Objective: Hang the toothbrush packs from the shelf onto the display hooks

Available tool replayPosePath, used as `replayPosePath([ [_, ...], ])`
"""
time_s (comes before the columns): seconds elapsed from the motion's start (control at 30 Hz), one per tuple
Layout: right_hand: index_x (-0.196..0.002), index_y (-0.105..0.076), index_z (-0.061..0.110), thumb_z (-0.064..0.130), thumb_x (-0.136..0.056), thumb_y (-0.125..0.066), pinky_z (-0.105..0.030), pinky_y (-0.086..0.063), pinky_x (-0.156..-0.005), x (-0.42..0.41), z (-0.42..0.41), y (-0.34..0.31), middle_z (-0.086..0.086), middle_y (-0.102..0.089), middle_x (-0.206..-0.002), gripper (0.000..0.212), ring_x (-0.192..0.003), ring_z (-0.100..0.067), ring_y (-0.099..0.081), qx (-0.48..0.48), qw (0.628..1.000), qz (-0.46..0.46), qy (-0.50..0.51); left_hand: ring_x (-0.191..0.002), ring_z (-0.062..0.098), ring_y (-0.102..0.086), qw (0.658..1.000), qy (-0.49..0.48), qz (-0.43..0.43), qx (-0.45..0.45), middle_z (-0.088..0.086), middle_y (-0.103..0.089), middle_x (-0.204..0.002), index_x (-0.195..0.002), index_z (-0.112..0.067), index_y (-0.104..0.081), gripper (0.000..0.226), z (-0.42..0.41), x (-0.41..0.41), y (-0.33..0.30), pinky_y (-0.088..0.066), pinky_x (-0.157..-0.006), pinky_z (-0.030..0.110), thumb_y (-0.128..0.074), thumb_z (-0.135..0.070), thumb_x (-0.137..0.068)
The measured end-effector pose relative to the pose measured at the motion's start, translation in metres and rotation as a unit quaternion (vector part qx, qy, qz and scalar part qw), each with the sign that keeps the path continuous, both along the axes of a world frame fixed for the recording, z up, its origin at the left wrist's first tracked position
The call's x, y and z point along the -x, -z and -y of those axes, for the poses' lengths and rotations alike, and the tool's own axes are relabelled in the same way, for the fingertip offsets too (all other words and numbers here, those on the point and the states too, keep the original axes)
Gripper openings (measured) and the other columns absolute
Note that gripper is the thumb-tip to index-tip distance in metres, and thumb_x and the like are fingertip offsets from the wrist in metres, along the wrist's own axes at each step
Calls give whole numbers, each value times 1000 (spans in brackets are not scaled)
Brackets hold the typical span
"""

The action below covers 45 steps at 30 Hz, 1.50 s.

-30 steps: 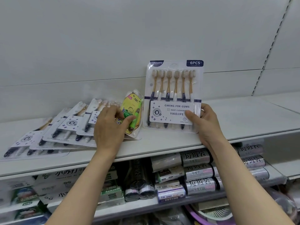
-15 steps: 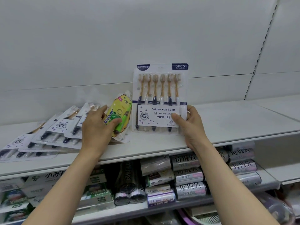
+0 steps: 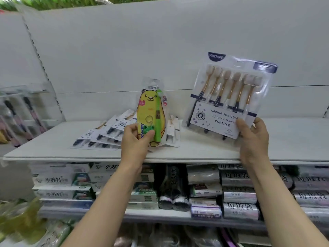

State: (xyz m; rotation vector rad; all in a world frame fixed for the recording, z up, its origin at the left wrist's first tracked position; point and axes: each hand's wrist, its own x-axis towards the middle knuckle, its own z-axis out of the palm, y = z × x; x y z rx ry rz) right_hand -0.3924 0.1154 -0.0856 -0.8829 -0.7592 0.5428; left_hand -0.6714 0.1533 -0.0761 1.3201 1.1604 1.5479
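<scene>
While the left hand pinches a yellow bear-shaped blister pack with a green child's toothbrush upright at frame centre, the right hand grips the lower right corner of a clear six-brush pack with a white label, tilted above the white shelf. More flat toothbrush packs lie fanned on the shelf, left of centre.

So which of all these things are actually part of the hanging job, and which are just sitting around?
Part of the job:
- yellow bear-shaped child's toothbrush pack, held by left hand
- clear six-brush pack, held by right hand
- fanned toothbrush packs

Lying about:
- boxes and rolls on lower shelves
</scene>
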Motion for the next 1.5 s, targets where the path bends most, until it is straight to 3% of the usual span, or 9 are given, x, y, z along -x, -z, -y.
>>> replayPosePath([
  [0.1,-105,-56,25,18,-98,-62,-43,-60,-78,30,15,-6,6,-74,-96,12,-94,-16,-72,-23,1000,-4,-2,-102,16,-68,999,13,40,4,4,-70,-112,-123,-15,-51,38,15,34,-4,-55,-93,37,-68,-6,-91],
  [0.2,-106,-55,28,18,-100,-60,-36,-61,-69,78,28,-19,6,-72,-97,13,-88,-10,-72,-22,998,49,-11,-107,26,-67,997,19,81,1,7,-71,-112,-119,-19,-55,32,32,78,-8,-52,-99,50,-65,-5,-92],
  [0.3,-106,-56,28,23,-97,-65,-54,-59,-86,137,37,-26,3,-72,-101,13,-97,-21,-72,-13,997,77,-16,-107,30,-67,994,7,111,-7,9,-71,-112,-115,-21,-57,27,52,135,-9,-50,-100,54,-65,-7,-93],
  [0.67,-113,-62,20,27,-95,-67,-39,-61,-85,475,56,-14,-2,-73,-110,20,-100,-19,-72,24,981,52,-183,-95,15,-69,986,-72,138,-59,2,-70,-103,-110,-16,-57,17,149,429,8,-56,-81,29,-62,-11,-95],
  [0.83,-117,-60,17,29,-95,-68,-43,-61,-83,601,65,-1,-4,-73,-110,27,-100,-23,-72,58,962,41,-262,-89,13,-70,981,-122,138,-59,3,-70,-101,-113,-11,-55,19,175,543,19,-57,-77,27,-62,-8,-95],
  [1.0,-112,-63,15,23,-95,-67,-44,-60,-88,706,55,-1,-7,-74,-109,19,-100,-24,-72,52,954,63,-290,-102,27,-68,975,-166,136,-49,11,-70,-108,-110,-12,-57,19,178,638,35,-55,-91,44,-65,-10,-93],
  [1.17,-111,-63,11,14,-97,-64,-17,-57,-67,817,19,13,-1,-73,-100,15,-79,-3,-72,40,936,68,-344,-106,28,-68,963,-219,152,-38,12,-71,-111,-120,-4,-57,29,165,729,56,-55,-94,45,-65,-11,-93],
  [1.3,-118,-62,8,14,-96,-65,-25,-60,-73,913,-32,28,-5,-73,-104,23,-87,-13,-72,45,921,52,-384,-108,29,-68,956,-251,146,-30,12,-72,-112,-117,-9,-58,24,132,813,62,-53,-97,48,-64,-10,-94],
  [1.5,-112,-64,11,13,-95,-66,-21,-56,-67,1058,-124,30,2,-74,-94,17,-79,-8,-72,46,905,36,-420,-104,25,-70,956,-269,114,-20,12,-71,-114,-121,-7,-57,26,47,946,49,-54,-95,47,-61,-12,-96],
])
